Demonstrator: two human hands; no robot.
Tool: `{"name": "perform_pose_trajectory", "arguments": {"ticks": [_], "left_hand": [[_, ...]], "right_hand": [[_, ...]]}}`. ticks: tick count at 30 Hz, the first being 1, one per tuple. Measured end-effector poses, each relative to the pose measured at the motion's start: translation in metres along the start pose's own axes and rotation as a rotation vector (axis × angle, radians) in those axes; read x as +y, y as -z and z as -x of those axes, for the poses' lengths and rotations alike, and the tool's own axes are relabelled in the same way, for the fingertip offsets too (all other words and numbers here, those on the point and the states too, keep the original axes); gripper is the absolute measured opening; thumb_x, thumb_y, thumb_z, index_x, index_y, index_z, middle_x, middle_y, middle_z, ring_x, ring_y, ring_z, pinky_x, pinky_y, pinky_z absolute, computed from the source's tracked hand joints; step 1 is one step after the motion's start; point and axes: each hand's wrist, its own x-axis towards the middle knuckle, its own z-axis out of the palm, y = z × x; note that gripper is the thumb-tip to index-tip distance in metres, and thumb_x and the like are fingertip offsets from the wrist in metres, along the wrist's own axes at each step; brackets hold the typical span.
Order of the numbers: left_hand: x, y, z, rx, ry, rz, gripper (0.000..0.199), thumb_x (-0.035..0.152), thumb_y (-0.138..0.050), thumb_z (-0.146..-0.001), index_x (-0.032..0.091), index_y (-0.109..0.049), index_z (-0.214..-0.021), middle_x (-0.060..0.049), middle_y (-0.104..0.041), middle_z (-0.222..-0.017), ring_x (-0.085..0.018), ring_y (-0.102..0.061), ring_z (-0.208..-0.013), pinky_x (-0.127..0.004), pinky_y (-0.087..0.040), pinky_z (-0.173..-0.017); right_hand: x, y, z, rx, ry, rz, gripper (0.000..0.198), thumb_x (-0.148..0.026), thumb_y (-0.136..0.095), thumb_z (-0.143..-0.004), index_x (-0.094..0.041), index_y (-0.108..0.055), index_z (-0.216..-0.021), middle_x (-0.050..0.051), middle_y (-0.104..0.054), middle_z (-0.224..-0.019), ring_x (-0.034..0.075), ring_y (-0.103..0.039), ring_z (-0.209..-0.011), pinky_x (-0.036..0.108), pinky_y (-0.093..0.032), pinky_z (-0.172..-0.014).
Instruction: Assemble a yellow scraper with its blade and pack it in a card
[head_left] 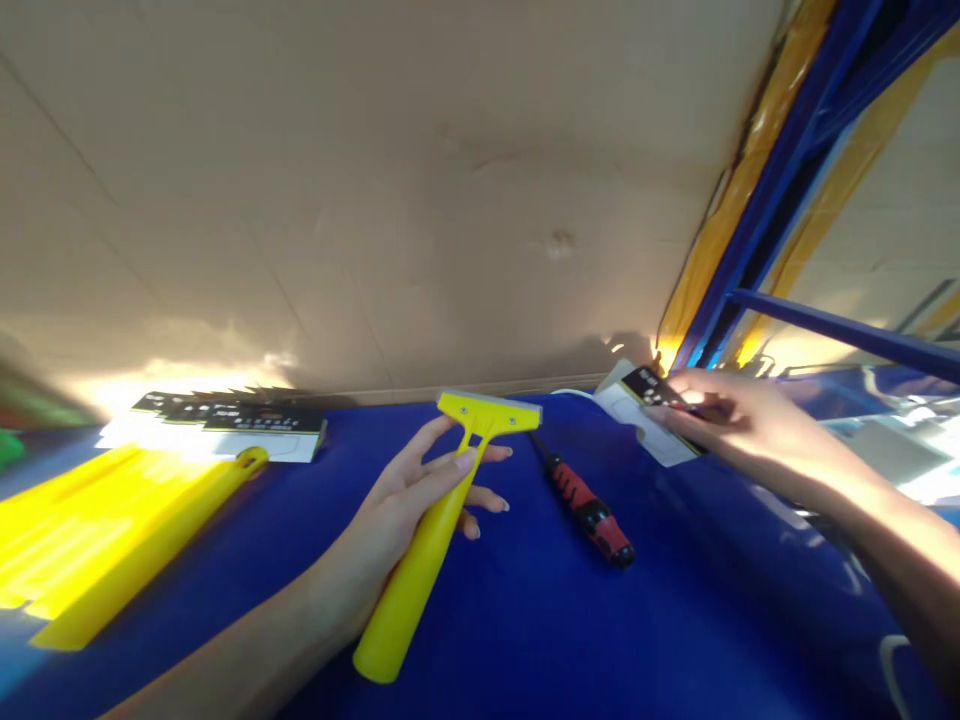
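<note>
My left hand (405, 505) grips a yellow plastic scraper (435, 540) by its handle, with the blade head (491, 410) pointing away from me over the blue work surface (525, 620). My right hand (724, 420) reaches to the back right and pinches a black-and-white packaging card (645, 400) that rests on a small stack there. A red-and-black screwdriver (589, 505) lies on the surface between my two hands, untouched.
Several yellow scraper handles (127, 535) lie piled at the left. Behind them is a row of black-and-white cards (232, 425). A cardboard wall (375, 200) closes the back. A blue and yellow rack frame (780, 200) stands at the right.
</note>
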Motion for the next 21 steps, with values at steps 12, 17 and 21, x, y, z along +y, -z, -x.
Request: {"name": "perform_pose_trajectory", "arguments": {"ticks": [12,17,21], "left_hand": [[0.035,0.048,0.009,0.173,-0.207,0.329,0.02,0.024,-0.054,-0.105,0.019,-0.061,-0.123,-0.01,-0.073,-0.133,-0.019,-0.069,-0.123,-0.029,-0.06,-0.101],[0.026,0.046,0.011,0.136,-0.223,0.29,0.005,0.018,-0.056,-0.103,0.021,-0.055,-0.099,-0.009,-0.075,-0.129,-0.024,-0.07,-0.123,-0.041,-0.058,-0.106],[0.011,0.044,0.012,0.107,-0.156,0.204,0.014,0.015,-0.065,-0.098,0.019,-0.057,-0.109,-0.01,-0.079,-0.115,-0.025,-0.073,-0.116,-0.04,-0.061,-0.099]], "right_hand": [[-0.106,-0.06,-0.002,-0.483,0.339,-0.109,0.029,-0.044,-0.048,-0.105,-0.026,-0.066,-0.091,0.0,-0.071,-0.076,0.016,-0.065,-0.065,0.024,-0.049,-0.055],[-0.106,-0.086,0.01,-0.526,0.552,-0.178,0.015,-0.027,-0.057,-0.103,-0.025,-0.072,-0.101,0.002,-0.073,-0.092,0.014,-0.068,-0.08,0.023,-0.054,-0.073],[-0.094,-0.096,0.009,-0.27,0.651,-0.146,0.013,-0.022,-0.061,-0.1,-0.02,-0.072,-0.093,0.004,-0.064,-0.087,0.013,-0.062,-0.076,0.022,-0.05,-0.067]]}}
